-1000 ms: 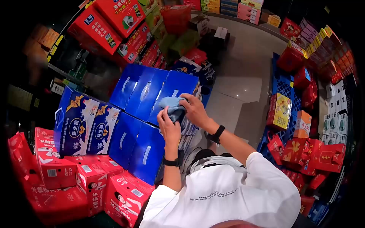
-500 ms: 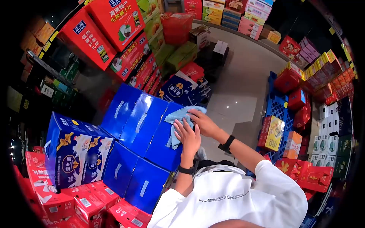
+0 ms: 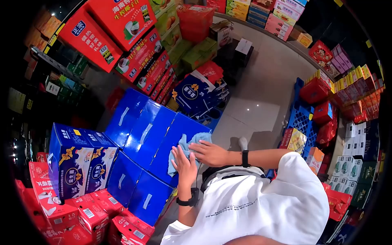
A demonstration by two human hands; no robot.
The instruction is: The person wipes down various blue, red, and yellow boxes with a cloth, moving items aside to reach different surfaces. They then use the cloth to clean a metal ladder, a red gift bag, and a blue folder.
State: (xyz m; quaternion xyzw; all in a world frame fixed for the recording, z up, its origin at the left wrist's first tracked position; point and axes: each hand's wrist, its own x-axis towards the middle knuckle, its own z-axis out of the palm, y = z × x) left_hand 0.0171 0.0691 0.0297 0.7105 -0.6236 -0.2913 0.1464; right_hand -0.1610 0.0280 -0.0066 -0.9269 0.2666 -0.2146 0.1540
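Observation:
A light-blue cloth [image 3: 177, 154] lies spread and wrinkled over the right-hand box of a group of glossy blue cartons [image 3: 161, 141]. My left hand [image 3: 185, 165] rests on the cloth's lower part, fingers extended and slightly apart. Beside it, my right hand [image 3: 210, 153] presses flat on the cloth from the right, fingers stretched towards the left hand. Both hands are open, and cloth shows around their fingertips. White carry handles [image 3: 146, 134] run across the carton tops. The cloth hides part of the right-hand carton.
Printed blue gift boxes [image 3: 73, 175] stand at the left above red cartons [image 3: 87, 214]. Red coconut-drink boxes [image 3: 96, 38] are stacked behind. A blue pallet [image 3: 300, 118] with boxes sits to the right, across the tiled floor [image 3: 253, 87]. Flattened blue packaging [image 3: 194, 96] lies beyond the cartons.
Both hands and the cloth have slid towards my body, away from the carton's far corner. The view has shifted slightly, and my right forearm now lies more level.

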